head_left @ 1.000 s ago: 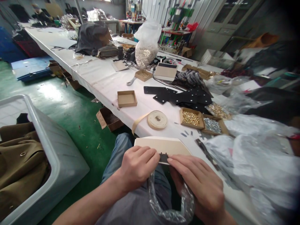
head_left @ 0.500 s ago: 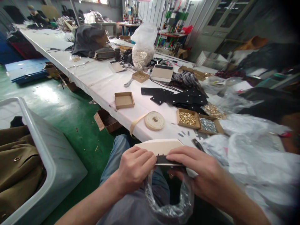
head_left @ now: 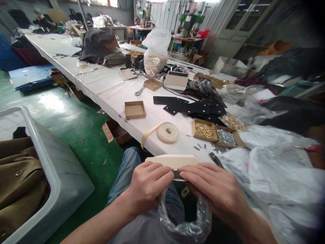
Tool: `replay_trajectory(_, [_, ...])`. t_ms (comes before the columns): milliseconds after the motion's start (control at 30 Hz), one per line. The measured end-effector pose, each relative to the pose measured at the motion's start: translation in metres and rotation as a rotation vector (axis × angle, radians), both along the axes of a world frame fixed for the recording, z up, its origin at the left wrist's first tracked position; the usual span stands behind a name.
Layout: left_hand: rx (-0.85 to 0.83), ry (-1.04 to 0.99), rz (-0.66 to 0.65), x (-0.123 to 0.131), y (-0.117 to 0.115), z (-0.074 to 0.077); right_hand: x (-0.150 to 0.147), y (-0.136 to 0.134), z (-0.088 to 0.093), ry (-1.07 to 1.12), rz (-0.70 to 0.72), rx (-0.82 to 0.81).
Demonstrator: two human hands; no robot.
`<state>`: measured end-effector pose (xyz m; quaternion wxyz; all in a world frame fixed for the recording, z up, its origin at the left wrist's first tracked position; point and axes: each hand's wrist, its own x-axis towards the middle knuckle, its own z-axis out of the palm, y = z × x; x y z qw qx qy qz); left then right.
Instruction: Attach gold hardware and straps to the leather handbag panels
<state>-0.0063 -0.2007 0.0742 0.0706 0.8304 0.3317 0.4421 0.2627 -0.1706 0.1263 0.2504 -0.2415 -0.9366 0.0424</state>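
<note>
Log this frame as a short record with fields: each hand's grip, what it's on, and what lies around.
Left grip: bare hand on left part of the cream panel
Right grip: bare hand on its right part
Between them: dark strip along the near edge
Below: loop in clear plastic
Table ahead: tape roll
Right of roll: boxed gold-coloured pieces, boxed silver-coloured pieces
Floor, left: grey bin holding brown material

This looks like a factory workshop, with green-topped machines towards one o'clock, a long white-covered table running up to eleven, small gold fittings at three, and a plastic bin of brown cloth on green floor at nine.
</note>
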Motion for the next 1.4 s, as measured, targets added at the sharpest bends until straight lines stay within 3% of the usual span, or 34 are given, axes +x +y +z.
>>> replay_trajectory(167, [-0.036, -0.011, -0.056, 0.002, -0.002, -0.006, 0.001, -0.005, 0.000, 0.010, 0.013, -0.010])
replay_trajectory(500, [0.091, 0.033, -0.011, -0.001, 0.011, 0.000, 0.003, -0.003, -0.011, 0.088, -0.015, -0.044])
replay_trajectory(767, [0.017, 0.068, -0.078, -0.002, 0.021, -0.016, -0.006, 0.007, -0.019, 0.100, -0.048, -0.034])
replay_trajectory(1033, [0.066, -0.029, 0.005, 0.005, 0.021, -0.034, -0.010, 0.023, -0.029, 0.117, -0.059, -0.180])
replay_trajectory(1267, [0.032, -0.014, 0.061, 0.007, 0.049, -0.030, -0.010, 0.048, -0.024, 0.082, -0.167, -0.353])
replay_trajectory(1400, [-0.204, -0.037, 0.082, 0.005, 0.077, -0.031, -0.012, 0.076, -0.017, 0.011, -0.315, -0.447])
